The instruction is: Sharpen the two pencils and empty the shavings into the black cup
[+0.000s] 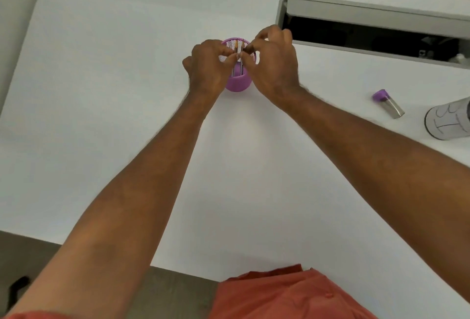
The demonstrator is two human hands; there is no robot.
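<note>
Two pencils stand in a purple mesh holder (237,82) near the middle of the white desk (101,90). Both bare hands meet over the holder's rim. The left hand (207,67) pinches the left pencil (236,48), the one with the orange end, between thumb and fingertips. The right hand (273,64) closes its fingertips on the top of the right pencil (243,64), whose upper end is hidden behind the fingers. Both pencils are upright inside the holder, side by side and close together.

Off to the right lies a small sharpener (387,104) with a purple cap and a clear body, on its side. Just beside it, at the frame's edge, lies a cup (447,121) with a white, marked face; its colour elsewhere is hard to tell. Behind the hands, a long slot (368,31) is set into the desk.
</note>
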